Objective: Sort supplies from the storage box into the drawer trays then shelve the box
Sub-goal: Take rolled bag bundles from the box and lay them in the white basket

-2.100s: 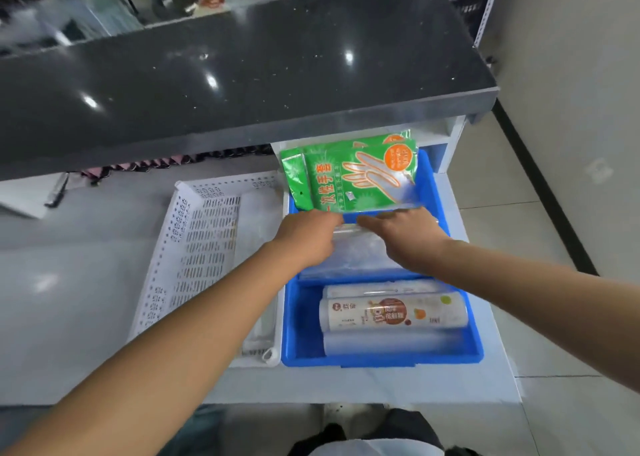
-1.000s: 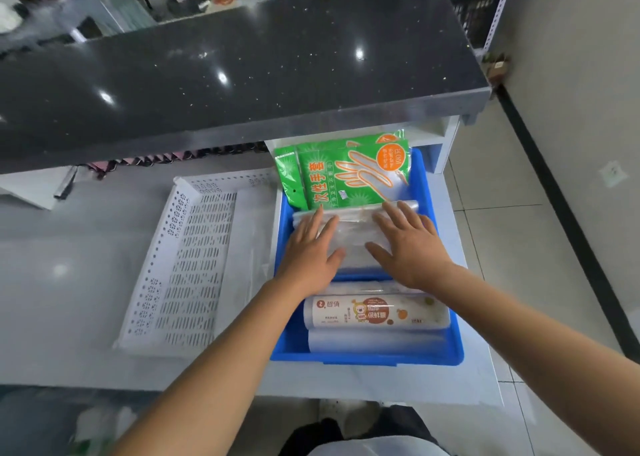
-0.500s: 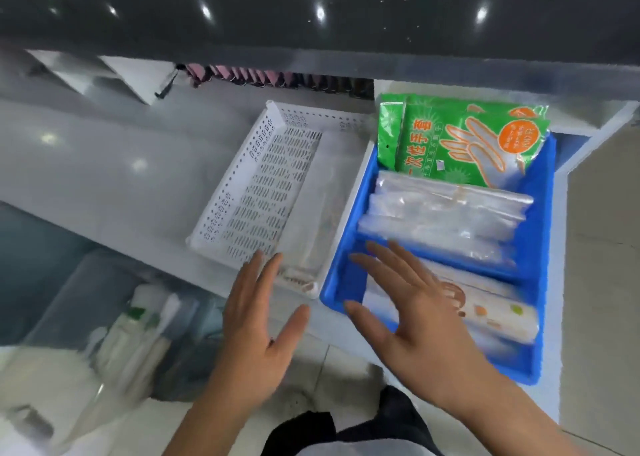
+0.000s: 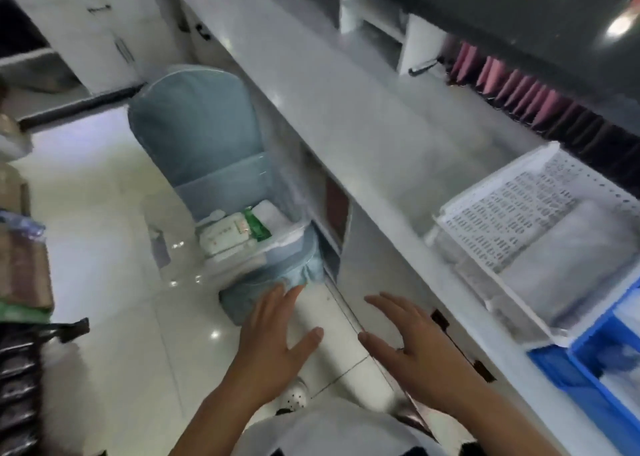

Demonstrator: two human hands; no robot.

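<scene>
A clear storage box (image 4: 221,213) holding white and green packets (image 4: 235,233) rests on the seat of a blue-covered chair (image 4: 194,123), left of the white counter. My left hand (image 4: 273,337) hovers below the box with fingers spread, holding nothing. My right hand (image 4: 412,344) is beside it, also spread and holding nothing, in front of the counter's face. At the right edge lie the white perforated tray (image 4: 512,209) and the blue tray (image 4: 588,379) on the counter. The view is blurred.
The long white counter (image 4: 363,116) runs diagonally, with a dark upper top (image 4: 519,12) above it and pink folders (image 4: 502,77) beneath that. Glossy tiled floor (image 4: 104,247) spreads left. Dark and brown stacked goods (image 4: 20,282) stand at the left edge.
My view has swung left, from the trays to the chair and storage box. Both hands left the bags in the blue tray and now hang spread below the counter edge.
</scene>
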